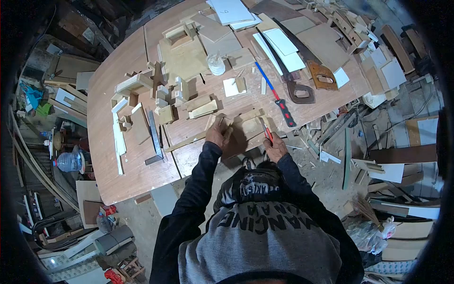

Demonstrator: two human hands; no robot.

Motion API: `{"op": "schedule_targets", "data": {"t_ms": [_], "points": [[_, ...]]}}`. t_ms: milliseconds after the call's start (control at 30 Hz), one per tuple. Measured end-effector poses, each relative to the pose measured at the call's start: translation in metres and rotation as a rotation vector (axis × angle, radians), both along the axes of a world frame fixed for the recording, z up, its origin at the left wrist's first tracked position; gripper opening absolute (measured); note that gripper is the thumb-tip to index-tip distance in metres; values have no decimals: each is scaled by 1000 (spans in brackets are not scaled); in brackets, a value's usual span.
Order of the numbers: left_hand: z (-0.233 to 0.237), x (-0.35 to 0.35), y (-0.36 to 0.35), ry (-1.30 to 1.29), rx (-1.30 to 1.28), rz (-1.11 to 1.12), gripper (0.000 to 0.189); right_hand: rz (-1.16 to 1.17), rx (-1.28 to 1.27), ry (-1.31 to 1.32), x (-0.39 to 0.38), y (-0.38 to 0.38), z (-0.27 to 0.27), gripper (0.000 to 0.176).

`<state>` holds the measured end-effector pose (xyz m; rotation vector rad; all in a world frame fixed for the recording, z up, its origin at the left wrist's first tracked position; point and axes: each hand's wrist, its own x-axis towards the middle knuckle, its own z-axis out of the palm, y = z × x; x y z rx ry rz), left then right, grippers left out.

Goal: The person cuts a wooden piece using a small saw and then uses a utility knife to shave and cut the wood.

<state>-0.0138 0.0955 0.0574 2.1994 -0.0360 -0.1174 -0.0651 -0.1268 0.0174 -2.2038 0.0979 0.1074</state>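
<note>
My right hand [275, 147] is wrapped round the red handle of a narrow tool [268, 134], whose tip points up at a small wooden piece at the table's front edge. My left hand [219, 133] is closed at the wooden pieces left of it, its fingertips pressed on a small block [224, 121]. A long thin wood strip [187, 141] runs out to the left beneath this hand. Between my hands lies a light wooden board [247, 128] with a strip [250, 115] along its far side.
Beyond my hands are a blue and red tool with a black handle [285, 113], handsaws [301, 93], a plastic cup [216, 64] and a white square [235, 87]. Left stand wooden block assemblies [135, 84] and a metal square [154, 135]. Scrap wood [326, 137] litters the floor at right.
</note>
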Motion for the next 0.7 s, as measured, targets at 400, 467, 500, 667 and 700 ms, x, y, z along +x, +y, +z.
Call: {"op": "schedule_targets", "data": {"t_ms": [400, 467, 500, 667, 700], "points": [[-21, 29, 53, -305, 257, -59, 33, -31, 147, -9, -6, 3, 5, 26], [-26, 29, 54, -275, 205, -61, 33, -31, 168, 14, -6, 7, 17, 26], [-29, 30, 53, -245, 153, -62, 32, -41, 188, 23, -6, 9, 21, 24], [-25, 20, 30, -367, 23, -52, 28, -23, 197, -60, -7, 11, -5, 21], [-20, 17, 23, -295, 10, -42, 25, -38, 196, -28, -6, 14, 6, 21]]}}
